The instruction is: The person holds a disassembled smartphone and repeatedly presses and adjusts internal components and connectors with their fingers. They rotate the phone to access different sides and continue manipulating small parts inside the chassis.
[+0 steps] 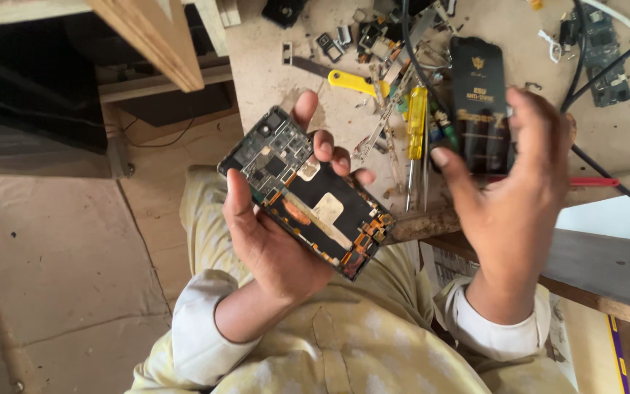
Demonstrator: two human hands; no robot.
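An opened phone (308,191), its back cover removed, was held in the left hand (271,233) above the lap, just off the bench (271,66) edge. A flat rectangular body was shown, with a dark matte battery area, a pale label strip, orange flex ribbons and a grey circuit board at its upper end. It was gripped along its long edges, the thumb laid on the near side and the fingers curled over the far side. The right hand (512,197) was kept apart from the phone, to its right, fingers loosely spread and nothing grasped. Behind it, on the worn, dusty bench, a glossy black phone case (479,102), a yellow-handled screwdriver (417,117) and scattered small metal parts (373,36) were seen.
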